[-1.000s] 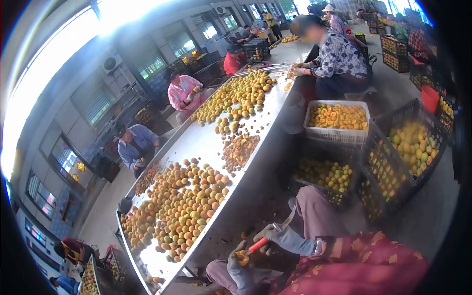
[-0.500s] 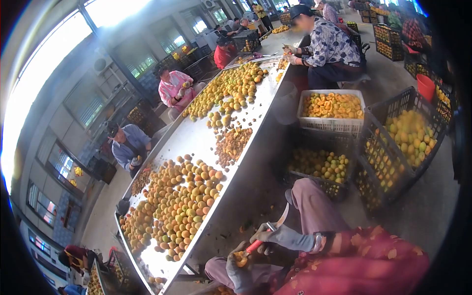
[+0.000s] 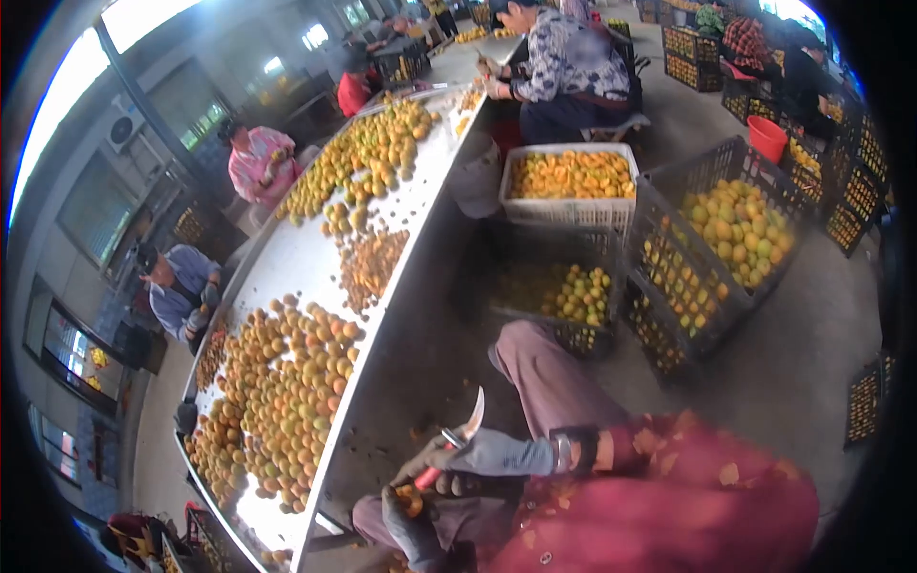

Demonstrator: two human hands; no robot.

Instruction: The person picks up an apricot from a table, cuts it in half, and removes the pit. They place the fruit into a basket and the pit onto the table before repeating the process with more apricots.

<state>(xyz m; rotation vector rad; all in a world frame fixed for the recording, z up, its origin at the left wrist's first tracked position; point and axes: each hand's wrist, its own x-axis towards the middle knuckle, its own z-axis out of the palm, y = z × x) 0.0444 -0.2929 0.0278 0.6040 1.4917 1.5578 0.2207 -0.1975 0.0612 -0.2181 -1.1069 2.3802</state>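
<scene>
My right hand (image 3: 482, 453) wears a grey glove and is closed around a curved knife (image 3: 430, 477) with a red handle. The pale blade points up and away from me. Just below it, my left hand (image 3: 411, 537), also gloved, grips a cut apricot (image 3: 410, 498) with its orange flesh showing. Both hands are close together over my lap, the knife's handle end right by the fruit. To their left, many whole apricots (image 3: 287, 382) lie spread on a long metal table (image 3: 266, 256).
Pits and scraps (image 3: 374, 265) are heaped on the table's near edge. A white crate (image 3: 570, 208) of halved fruit and black crates (image 3: 712, 286) of whole apricots stand ahead and right. Beyond is a red bucket (image 3: 766, 139). A person in a patterned shirt (image 3: 573, 67) sits further along; others work opposite.
My view has swung to the right, so the table and crates sit further left in it. The knife and apricot remain in my hands, close together.
</scene>
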